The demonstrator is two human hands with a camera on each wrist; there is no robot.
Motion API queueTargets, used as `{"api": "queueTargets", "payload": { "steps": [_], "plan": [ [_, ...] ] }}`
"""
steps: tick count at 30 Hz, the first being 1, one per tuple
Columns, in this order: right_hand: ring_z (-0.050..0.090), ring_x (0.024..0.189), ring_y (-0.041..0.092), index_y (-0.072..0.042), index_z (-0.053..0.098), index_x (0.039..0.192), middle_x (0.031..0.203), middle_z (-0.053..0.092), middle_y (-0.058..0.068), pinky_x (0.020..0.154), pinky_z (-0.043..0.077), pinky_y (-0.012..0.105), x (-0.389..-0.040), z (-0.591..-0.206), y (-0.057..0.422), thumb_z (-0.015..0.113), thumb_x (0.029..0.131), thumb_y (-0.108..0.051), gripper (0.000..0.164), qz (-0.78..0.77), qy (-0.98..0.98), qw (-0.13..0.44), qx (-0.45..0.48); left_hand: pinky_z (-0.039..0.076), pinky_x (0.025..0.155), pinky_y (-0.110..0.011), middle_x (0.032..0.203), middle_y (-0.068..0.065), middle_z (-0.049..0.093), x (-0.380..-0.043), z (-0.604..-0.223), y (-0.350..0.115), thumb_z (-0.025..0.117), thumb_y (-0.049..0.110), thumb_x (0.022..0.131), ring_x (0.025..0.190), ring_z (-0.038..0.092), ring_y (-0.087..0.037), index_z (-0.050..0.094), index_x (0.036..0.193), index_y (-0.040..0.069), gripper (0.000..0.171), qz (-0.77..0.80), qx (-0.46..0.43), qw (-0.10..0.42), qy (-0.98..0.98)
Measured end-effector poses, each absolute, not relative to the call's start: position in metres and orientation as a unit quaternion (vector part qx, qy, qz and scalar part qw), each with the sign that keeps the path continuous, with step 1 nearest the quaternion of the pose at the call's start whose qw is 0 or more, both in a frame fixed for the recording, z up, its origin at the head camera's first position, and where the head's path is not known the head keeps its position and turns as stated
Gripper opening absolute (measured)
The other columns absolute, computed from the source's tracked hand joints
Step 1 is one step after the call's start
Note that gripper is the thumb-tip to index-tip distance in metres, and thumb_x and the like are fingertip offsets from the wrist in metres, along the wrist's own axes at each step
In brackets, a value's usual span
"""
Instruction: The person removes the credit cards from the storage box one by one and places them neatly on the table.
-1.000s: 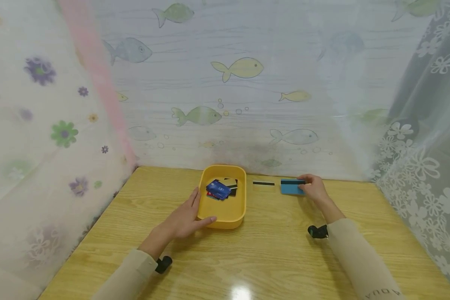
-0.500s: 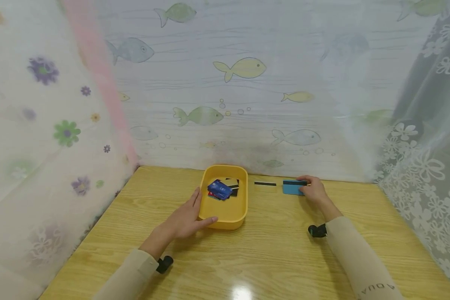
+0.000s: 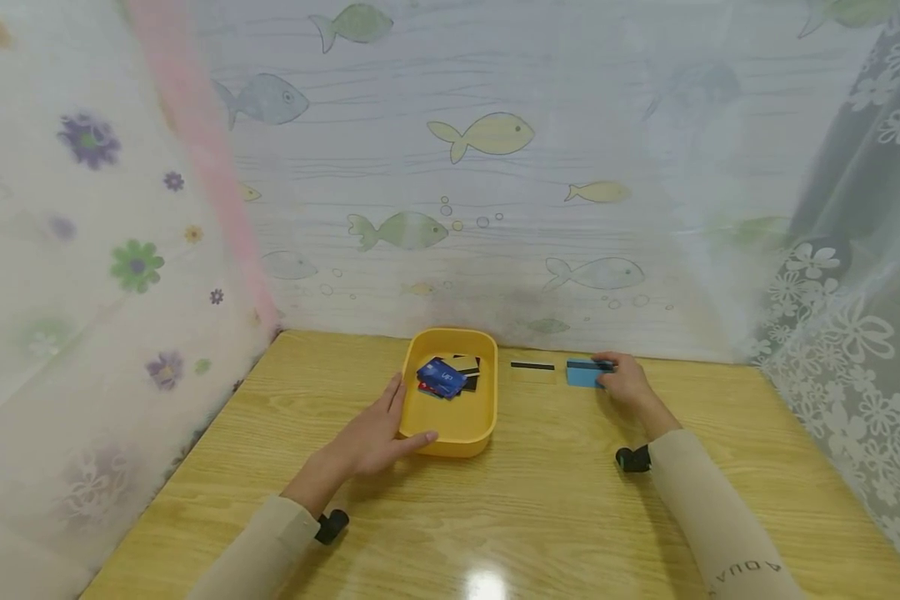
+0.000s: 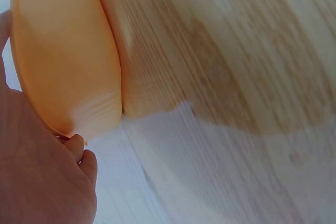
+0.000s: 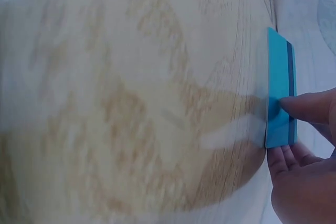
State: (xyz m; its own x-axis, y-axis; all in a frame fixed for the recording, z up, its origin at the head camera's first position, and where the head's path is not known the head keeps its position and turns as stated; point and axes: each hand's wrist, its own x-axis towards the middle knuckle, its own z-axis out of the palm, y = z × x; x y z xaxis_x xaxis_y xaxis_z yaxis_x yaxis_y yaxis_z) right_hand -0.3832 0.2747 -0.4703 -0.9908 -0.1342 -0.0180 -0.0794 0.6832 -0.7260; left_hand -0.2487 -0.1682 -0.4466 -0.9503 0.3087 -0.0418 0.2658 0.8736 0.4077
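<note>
At the back of the table, my right hand (image 3: 628,381) pinches a blue card (image 3: 581,375) with a dark stripe by its right end. In the right wrist view the thumb lies on the striped face of the blue card (image 5: 278,77) and the fingers are below. To the left of it is a pale yellow card (image 3: 532,375) with a black stripe. My left hand (image 3: 367,437) holds the near left corner of a yellow plastic bin (image 3: 450,429), thumb over the rim. Several overlapping bank cards (image 3: 444,377) lie inside, a dark blue one on top.
The wood-grain table (image 3: 510,517) ends at a fish-print curtain (image 3: 487,250) just behind the cards. A flower-print curtain (image 3: 135,350) borders the left side and a lacy sheer one (image 3: 855,350) the right.
The blue card tilts slightly in my right hand, which stays in almost the same place. My left hand keeps its hold on the bin. The head view has shifted a little.
</note>
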Motion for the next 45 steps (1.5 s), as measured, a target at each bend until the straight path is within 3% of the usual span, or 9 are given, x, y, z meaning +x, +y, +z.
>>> {"api": "queueTargets", "payload": {
  "steps": [9, 15, 20, 22, 26, 45],
  "plan": [
    [0.048, 0.12, 0.047, 0.009, 0.053, 0.143, 0.146, 0.041, 0.041, 0.091, 0.045, 0.047, -0.3869, -0.4712, 0.2758, 0.051, 0.093, 0.002, 0.051, -0.382, 0.922, 0.044, -0.048, 0.028, 0.121, -0.05, 0.172, -0.012, -0.004, -0.2513, -0.4483, -0.1679, 0.048, 0.079, 0.092, 0.154, 0.021, -0.035, -0.001, 0.164, 0.003, 0.115, 0.198, 0.147, 0.054, 0.968],
    [0.046, 0.11, 0.042, 0.009, 0.052, 0.143, 0.148, 0.038, 0.041, 0.083, 0.042, 0.042, -0.3886, -0.4725, 0.2755, 0.05, 0.094, 0.004, 0.049, -0.389, 0.918, 0.055, -0.047, 0.028, 0.122, -0.05, 0.172, -0.012, -0.004, -0.2512, -0.4496, -0.1679, 0.045, 0.083, 0.089, 0.155, 0.021, -0.034, -0.001, 0.164, 0.003, 0.118, 0.199, 0.145, 0.055, 0.968],
    [0.046, 0.124, 0.05, 0.011, 0.052, 0.142, 0.148, 0.038, 0.041, 0.093, 0.046, 0.05, -0.3876, -0.4718, 0.2743, 0.05, 0.094, 0.004, 0.048, -0.39, 0.918, 0.051, -0.057, 0.027, 0.122, -0.05, 0.172, -0.011, -0.004, -0.2522, -0.4505, -0.1681, 0.046, 0.082, 0.09, 0.155, 0.02, -0.034, -0.002, 0.164, 0.004, 0.117, 0.2, 0.142, 0.055, 0.968],
    [0.04, 0.134, 0.054, 0.012, 0.053, 0.141, 0.15, 0.038, 0.04, 0.103, 0.043, 0.057, -0.3876, -0.4706, 0.2739, 0.05, 0.093, 0.005, 0.048, -0.386, 0.919, 0.049, -0.063, 0.027, 0.122, -0.05, 0.172, -0.012, -0.003, -0.2523, -0.4499, -0.1679, 0.048, 0.079, 0.092, 0.155, 0.02, -0.034, -0.002, 0.164, 0.004, 0.116, 0.202, 0.141, 0.054, 0.968],
    [0.035, 0.138, 0.058, 0.014, 0.056, 0.136, 0.149, 0.041, 0.038, 0.109, 0.038, 0.063, -0.3882, -0.4698, 0.274, 0.05, 0.091, 0.007, 0.046, -0.372, 0.925, 0.042, -0.07, 0.028, 0.122, -0.05, 0.172, -0.013, -0.002, -0.2515, -0.4491, -0.1678, 0.048, 0.08, 0.091, 0.154, 0.022, -0.035, -0.001, 0.164, 0.004, 0.116, 0.202, 0.142, 0.05, 0.968],
    [0.039, 0.135, 0.057, 0.015, 0.056, 0.136, 0.146, 0.043, 0.039, 0.107, 0.04, 0.063, -0.3905, -0.4759, 0.2742, 0.049, 0.092, 0.005, 0.045, -0.37, 0.926, 0.04, -0.067, 0.029, 0.121, -0.051, 0.172, -0.015, -0.001, -0.2514, -0.4526, -0.1691, 0.045, 0.083, 0.09, 0.154, 0.023, -0.036, -0.001, 0.164, 0.004, 0.118, 0.205, 0.15, 0.04, 0.966]
  ]
}}
